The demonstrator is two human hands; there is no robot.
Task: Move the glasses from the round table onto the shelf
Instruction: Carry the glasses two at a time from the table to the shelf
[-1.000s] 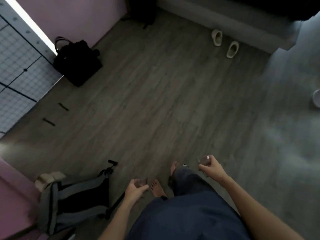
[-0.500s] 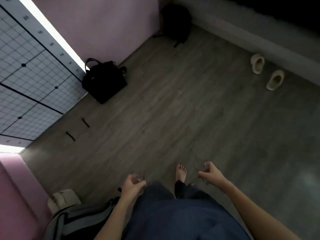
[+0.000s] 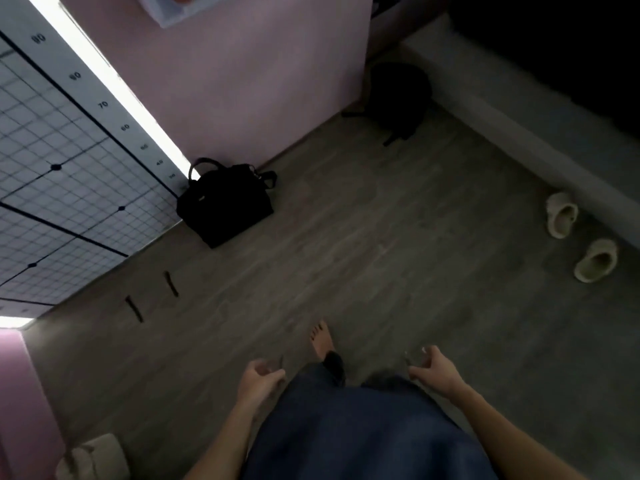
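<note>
I am standing on a dim wooden floor, looking down at my legs and one bare foot [image 3: 321, 337]. My left hand [image 3: 259, 379] is curled around a clear glass [image 3: 280, 362], of which only a faint edge shows. My right hand [image 3: 434, 370] is curled the same way around a second clear glass [image 3: 414, 358], also barely visible. Both hands are held low in front of my hips. Neither the round table nor the shelf can be made out.
A black handbag [image 3: 227, 202] stands against the pink wall beside a gridded panel [image 3: 52, 202]. A dark bag [image 3: 398, 95] sits in the far corner. Two pale slippers [image 3: 561, 220] lie by a grey ledge [image 3: 519, 109]. A beige bag [image 3: 93, 459] is at lower left.
The view has swung left and up: the handbag, the wall and the slippers slid rightward and downward. I have stepped forward; both hands keep their curled grip.
</note>
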